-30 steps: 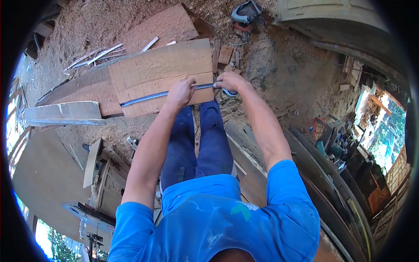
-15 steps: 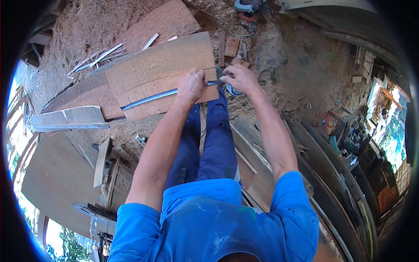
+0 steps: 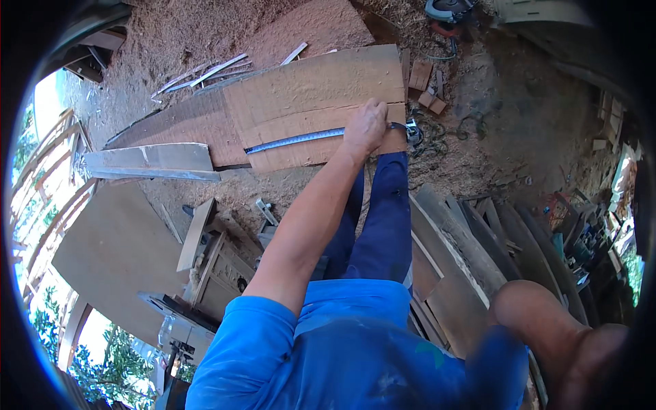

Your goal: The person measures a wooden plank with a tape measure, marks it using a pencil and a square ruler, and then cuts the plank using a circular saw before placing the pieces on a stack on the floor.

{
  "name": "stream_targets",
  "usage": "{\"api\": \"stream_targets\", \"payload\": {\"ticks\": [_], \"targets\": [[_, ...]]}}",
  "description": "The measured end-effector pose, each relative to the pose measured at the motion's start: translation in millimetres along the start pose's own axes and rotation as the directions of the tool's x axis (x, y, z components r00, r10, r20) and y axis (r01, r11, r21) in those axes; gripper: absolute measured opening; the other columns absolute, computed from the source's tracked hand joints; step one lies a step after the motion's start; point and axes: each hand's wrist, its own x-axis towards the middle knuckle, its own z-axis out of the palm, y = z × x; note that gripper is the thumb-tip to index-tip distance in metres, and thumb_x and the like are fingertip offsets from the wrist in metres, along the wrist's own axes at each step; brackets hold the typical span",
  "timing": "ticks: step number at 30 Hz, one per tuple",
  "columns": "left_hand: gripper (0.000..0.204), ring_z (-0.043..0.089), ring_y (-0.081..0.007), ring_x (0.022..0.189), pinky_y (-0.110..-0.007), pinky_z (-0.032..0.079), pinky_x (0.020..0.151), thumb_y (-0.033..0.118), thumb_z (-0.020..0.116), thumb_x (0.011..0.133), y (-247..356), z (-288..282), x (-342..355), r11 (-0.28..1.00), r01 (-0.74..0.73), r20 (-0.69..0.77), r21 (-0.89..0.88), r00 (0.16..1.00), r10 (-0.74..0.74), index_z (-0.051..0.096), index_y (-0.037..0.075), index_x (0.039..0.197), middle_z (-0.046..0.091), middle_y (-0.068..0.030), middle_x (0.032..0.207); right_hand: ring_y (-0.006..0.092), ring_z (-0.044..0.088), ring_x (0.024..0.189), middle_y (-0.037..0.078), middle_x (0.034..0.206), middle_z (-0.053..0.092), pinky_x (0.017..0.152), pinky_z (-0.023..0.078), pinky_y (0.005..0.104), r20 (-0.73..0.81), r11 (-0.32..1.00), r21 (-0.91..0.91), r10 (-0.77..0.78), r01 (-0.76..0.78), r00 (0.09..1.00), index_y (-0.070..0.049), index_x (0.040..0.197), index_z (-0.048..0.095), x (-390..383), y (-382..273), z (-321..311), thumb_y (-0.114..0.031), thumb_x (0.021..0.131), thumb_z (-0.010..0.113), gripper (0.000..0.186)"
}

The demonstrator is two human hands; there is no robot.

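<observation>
A wide plank (image 3: 307, 89) lies across in front of me, with a long crack along its grain. A tape measure's blade (image 3: 294, 140) is drawn out over the plank's near part. My left hand (image 3: 367, 126) is closed over the blade near the plank's right end, fingers curled down onto it. Just past that end hangs the tape measure's case (image 3: 413, 131). My right hand (image 3: 593, 372) is raised close at the lower right, away from the plank; it is blurred and partly cut off by the dark rim, so its fingers are hidden.
A power saw (image 3: 449, 10) sits on the ground at the far right. Small wood blocks (image 3: 425, 85) and thin offcuts (image 3: 219, 68) lie around the plank. A narrow board (image 3: 150, 158) rests at left. Stacked boards (image 3: 465, 253) stand at my right; sawdust covers the ground.
My right hand has let go of the tape measure's end and swung back toward me at the lower right. My left hand stays on the blade. The view has shifted leftward.
</observation>
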Motion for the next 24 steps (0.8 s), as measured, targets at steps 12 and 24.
{"api": "stream_targets", "payload": {"ticks": [12,24], "targets": [[0.024,0.062,-0.0404,0.094,-0.049,0.049,0.081,0.02,0.073,0.085,-13,3,1,0.998,-0.069,-0.023,-0.013,0.997,0.068,0.058,0.001,0.09,0.062,-0.0199,0.095,0.0251,0.071,0.075,0.016,0.091,0.069,0.066,0.058,0.0346,-0.356,0.622,-0.43,0.549,-0.654,0.756,0.002,0.099,0.067,-232,199,122,0.006,0.081,0.067,0.018],[0.024,0.063,-0.0383,0.091,-0.047,0.05,0.079,0.021,0.074,0.084,-9,2,1,0.994,-0.105,-0.029,0.021,0.994,0.106,0.06,0.002,0.088,0.063,-0.0191,0.091,0.0343,0.066,0.073,0.016,0.082,0.064,0.067,0.055,0.0415,-0.296,0.649,-0.564,0.417,-0.51,0.859,0.001,0.098,0.064,-246,235,118,-0.002,0.083,0.066,0.016]]}}
